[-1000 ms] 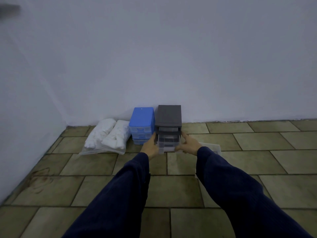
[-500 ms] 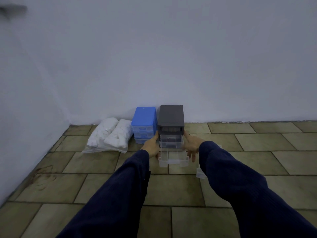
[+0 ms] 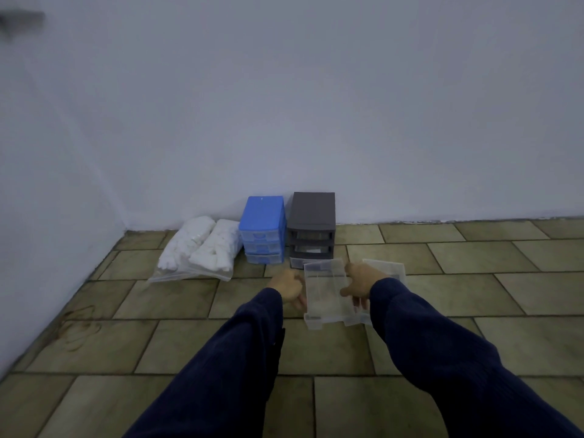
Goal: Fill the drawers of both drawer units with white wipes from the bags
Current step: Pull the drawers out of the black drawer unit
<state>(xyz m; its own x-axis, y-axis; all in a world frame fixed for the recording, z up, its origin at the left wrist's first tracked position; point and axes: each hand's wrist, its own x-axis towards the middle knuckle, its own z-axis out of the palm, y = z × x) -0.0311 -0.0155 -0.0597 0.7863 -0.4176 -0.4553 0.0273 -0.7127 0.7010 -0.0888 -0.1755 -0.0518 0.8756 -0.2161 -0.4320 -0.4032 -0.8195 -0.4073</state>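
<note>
While clear of the grey unit (image 3: 311, 213): drawer (image 3: 331, 292) held over the floor (image 3: 189, 311).
Gripped at its sides by left hand (image 3: 286, 284) and right hand (image 3: 361, 279), long axis running toward the body; wipes bags (image 3: 199, 248) well off to the left, nearer the left hand.

No legible text, brand, number or sign anywhere in frame. Grey drawer unit (image 3: 312, 229), centre of frame: a small pale patch in its middle opening, possibly a label, too small and blurred to read. Blue drawer unit (image 3: 261, 233) just left of it: a faint speck on the top face, unreadable.
</note>
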